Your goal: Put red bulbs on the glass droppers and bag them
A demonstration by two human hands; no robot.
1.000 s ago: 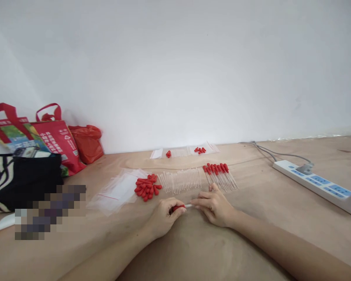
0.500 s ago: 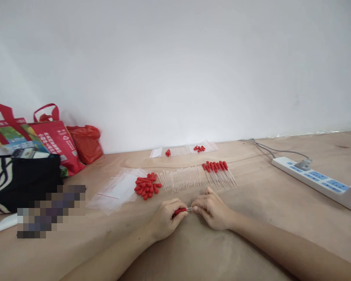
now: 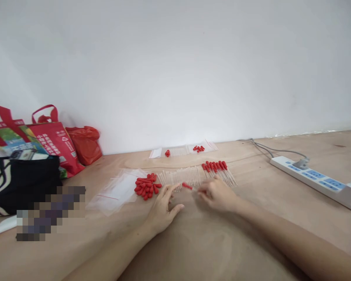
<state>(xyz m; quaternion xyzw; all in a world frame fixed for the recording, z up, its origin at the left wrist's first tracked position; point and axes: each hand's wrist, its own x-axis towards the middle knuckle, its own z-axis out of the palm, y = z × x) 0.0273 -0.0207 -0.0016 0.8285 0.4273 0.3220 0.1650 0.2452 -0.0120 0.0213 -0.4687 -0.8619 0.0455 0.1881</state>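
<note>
My right hand (image 3: pixel 216 194) pinches the clear tube of a dropper whose red rubber bulb (image 3: pixel 187 186) points left; motion blurs both. Thumb and fingers spread apart, my left hand (image 3: pixel 165 208) is open, its index fingertip close to that bulb. I cannot tell whether they touch. Just beyond the left hand lies a pile of red rubber bulbs (image 3: pixel 146 187). A row of clear tubes (image 3: pixel 179 176) lies beyond both hands, partly hidden by the left fingers. Beyond the right hand, several droppers (image 3: pixel 215 167) with red bulbs lie side by side.
Clear zip bags (image 3: pixel 114 193) lie left of the bulbs. Small bags with bulbs (image 3: pixel 198 149) and tubes lie near the wall. A power strip (image 3: pixel 316 179) with a grey cable is at the right. Shopping bags (image 3: pixel 57 142) and a black striped cloth item (image 3: pixel 32 179) stand left.
My left hand has let go of the red bulb and its fingers have spread. My right hand has moved slightly up and right, carrying the dropper away from the left palm.
</note>
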